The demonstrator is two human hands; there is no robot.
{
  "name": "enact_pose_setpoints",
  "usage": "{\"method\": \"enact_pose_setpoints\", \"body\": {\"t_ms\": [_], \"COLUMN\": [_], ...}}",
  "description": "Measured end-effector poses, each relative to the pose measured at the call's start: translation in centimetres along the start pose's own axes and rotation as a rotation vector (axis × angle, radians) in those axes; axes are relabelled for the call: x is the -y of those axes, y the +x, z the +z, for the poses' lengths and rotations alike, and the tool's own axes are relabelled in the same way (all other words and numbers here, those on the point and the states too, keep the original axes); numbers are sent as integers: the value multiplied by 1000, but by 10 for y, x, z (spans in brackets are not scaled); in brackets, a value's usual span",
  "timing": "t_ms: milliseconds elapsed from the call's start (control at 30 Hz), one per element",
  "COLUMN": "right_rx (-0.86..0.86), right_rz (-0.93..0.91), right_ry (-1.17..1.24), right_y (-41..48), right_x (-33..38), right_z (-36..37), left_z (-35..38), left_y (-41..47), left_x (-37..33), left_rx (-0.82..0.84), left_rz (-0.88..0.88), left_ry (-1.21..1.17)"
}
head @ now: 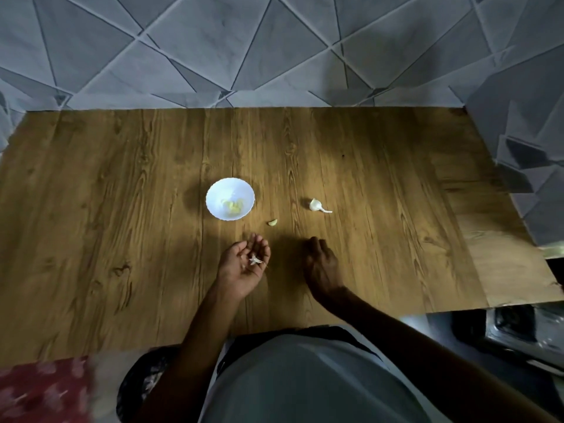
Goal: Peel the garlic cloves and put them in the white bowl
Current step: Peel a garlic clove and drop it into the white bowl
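The left hand point(244, 261) lay palm up, fingers loosely curled, cradling one scrap of papery garlic skin point(255, 260), while the right hand point(322, 264) rested palm down on the wooden table point(122, 209), its grip impossible to tell (fingers in shadow). Beyond them lay one loose clove point(272, 222), one garlic remnant with a stalk point(316, 205), and one white bowl point(230, 198) holding a few peeled cloves point(233, 206).
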State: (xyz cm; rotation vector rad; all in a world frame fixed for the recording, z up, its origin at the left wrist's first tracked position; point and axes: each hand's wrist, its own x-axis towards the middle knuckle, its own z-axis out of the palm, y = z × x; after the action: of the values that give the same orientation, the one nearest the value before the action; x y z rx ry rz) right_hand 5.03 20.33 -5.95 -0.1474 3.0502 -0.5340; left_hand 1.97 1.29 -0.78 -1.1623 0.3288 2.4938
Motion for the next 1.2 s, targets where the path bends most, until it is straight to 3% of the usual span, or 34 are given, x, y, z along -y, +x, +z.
{"method": "enact_pose_setpoints", "body": {"t_ms": [67,167,367,533,900,1133,1200], "right_rx": [3,42,-91,-17,-34,1,14], "right_rz": [-18,-224,101,-37,-325,-313,-204], "right_ry": [-58,-42,256,162,114,-42,15], "right_y": [-10,-17,2,-9,7,26,37], "right_x": [14,21,0,-3,-16,-21,-22], "right_z": [2,9,-20,-8,-1,8,8], "left_z": [2,2,-3,-5,-6,-7,-6], "left_y": [-1,-2,-3,0,1,0,2], "left_x": [2,5,4,3,4,6,9], "left_rx": [-17,-36,-24,-30,-23,-59,-70], "left_rz": [-1,-12,-36,-51,-33,-1,9], "left_ry": [9,30,37,43,16,18,16]}}
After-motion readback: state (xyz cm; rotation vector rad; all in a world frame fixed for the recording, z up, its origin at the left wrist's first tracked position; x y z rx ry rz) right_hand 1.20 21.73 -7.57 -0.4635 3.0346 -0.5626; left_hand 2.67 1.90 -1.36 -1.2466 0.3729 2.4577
